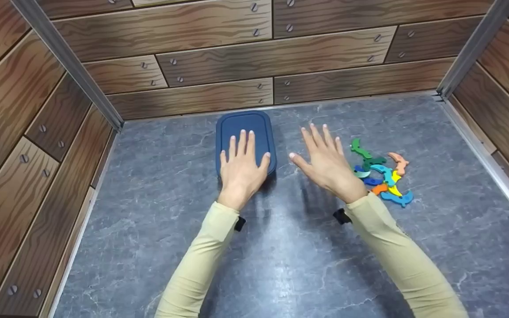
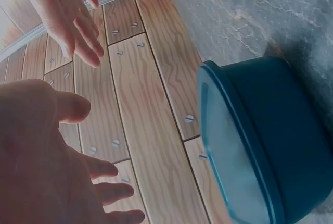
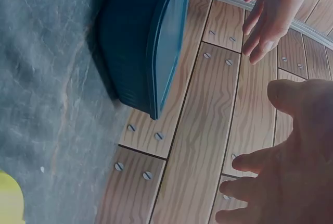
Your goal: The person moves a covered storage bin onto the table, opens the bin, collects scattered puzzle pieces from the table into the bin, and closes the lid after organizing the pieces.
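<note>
You're holding both hands up w/ fingers spread, L hand [image 1: 242,171] above & apart from lidded blue box [image 1: 244,122] sitting nr far edge of counter [image 1: 161,176], R hand [image 1: 326,167] hovering btwn box & mixed-colour pcs [image 1: 387,174] lying in loose pile twd right edge.

I reach both arms forward, my left forearm [image 1: 195,269] and right forearm [image 1: 409,260] sleeved to the wrists and slanting inward. My left hand [image 1: 242,174] hangs in the air, back upward, fingers straight and slightly spread. My right hand [image 1: 328,167] matches it, apart from the left, thumbs pointing inward.
</note>
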The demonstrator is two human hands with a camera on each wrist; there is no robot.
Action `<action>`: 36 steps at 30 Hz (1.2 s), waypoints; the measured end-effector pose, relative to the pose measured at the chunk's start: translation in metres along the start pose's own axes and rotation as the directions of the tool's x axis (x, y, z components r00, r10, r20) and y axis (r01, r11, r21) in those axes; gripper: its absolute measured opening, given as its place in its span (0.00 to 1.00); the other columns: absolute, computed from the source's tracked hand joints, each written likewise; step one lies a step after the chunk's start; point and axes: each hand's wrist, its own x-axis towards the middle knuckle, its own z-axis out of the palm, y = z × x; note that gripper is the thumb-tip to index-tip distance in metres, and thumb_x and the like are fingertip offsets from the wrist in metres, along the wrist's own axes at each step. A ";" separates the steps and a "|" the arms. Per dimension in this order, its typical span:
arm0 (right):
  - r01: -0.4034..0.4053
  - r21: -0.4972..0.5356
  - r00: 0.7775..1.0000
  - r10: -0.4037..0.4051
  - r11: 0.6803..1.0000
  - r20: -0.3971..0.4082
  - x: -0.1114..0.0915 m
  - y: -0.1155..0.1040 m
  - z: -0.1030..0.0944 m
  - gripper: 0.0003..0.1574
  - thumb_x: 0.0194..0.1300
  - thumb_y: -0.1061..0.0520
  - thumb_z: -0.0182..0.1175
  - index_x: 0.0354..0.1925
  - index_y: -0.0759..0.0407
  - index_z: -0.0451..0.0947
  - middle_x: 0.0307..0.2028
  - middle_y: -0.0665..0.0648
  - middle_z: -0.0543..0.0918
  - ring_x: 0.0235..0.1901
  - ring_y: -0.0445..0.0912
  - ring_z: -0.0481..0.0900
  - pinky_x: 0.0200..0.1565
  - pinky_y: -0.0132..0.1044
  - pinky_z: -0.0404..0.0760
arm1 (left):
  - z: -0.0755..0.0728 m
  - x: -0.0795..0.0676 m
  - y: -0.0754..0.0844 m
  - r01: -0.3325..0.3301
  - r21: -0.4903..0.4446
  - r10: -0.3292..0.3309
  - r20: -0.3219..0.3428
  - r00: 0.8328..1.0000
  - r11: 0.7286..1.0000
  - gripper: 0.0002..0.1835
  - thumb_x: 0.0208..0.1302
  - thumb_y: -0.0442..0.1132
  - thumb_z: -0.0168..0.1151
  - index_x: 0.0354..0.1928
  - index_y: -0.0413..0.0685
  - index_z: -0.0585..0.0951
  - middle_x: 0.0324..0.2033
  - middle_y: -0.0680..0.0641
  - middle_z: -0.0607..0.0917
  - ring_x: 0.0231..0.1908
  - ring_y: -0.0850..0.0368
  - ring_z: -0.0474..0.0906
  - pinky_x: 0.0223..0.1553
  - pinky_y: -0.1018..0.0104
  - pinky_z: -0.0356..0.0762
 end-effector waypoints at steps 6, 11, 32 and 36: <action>0.012 0.051 0.998 -0.009 0.999 -0.056 0.002 -0.001 0.013 0.52 0.72 0.28 0.39 0.79 0.56 0.42 0.77 0.62 0.40 0.75 0.58 0.30 0.69 0.62 0.32 | 0.003 -0.003 -0.007 0.016 -0.021 -0.017 -0.027 0.999 1.000 0.38 0.74 0.64 0.36 0.79 0.56 0.46 0.78 0.49 0.45 0.76 0.47 0.38 0.71 0.43 0.38; 0.025 0.122 0.992 -0.010 0.992 -0.122 0.006 -0.002 0.026 0.50 0.72 0.29 0.40 0.78 0.56 0.44 0.77 0.61 0.43 0.75 0.58 0.35 0.70 0.61 0.35 | 0.010 -0.004 -0.016 0.034 -0.066 -0.038 -0.060 0.997 0.997 0.38 0.74 0.63 0.37 0.79 0.56 0.48 0.77 0.49 0.47 0.76 0.47 0.39 0.71 0.43 0.39; -0.054 0.545 0.983 0.142 0.837 -0.121 0.050 -0.009 0.088 0.40 0.74 0.44 0.51 0.74 0.63 0.56 0.69 0.65 0.64 0.67 0.58 0.64 0.65 0.52 0.63 | 0.040 0.017 -0.077 0.130 -0.656 -0.298 -0.152 0.942 0.744 0.32 0.74 0.44 0.51 0.75 0.40 0.58 0.75 0.39 0.52 0.75 0.46 0.44 0.72 0.53 0.46; -0.090 0.579 0.982 0.170 0.810 -0.085 0.055 -0.011 0.097 0.40 0.73 0.45 0.52 0.73 0.66 0.57 0.67 0.66 0.68 0.62 0.57 0.70 0.62 0.50 0.68 | 0.047 0.018 -0.086 0.156 -0.708 -0.341 -0.127 0.931 0.688 0.31 0.73 0.41 0.51 0.74 0.38 0.59 0.73 0.36 0.57 0.73 0.44 0.52 0.70 0.56 0.50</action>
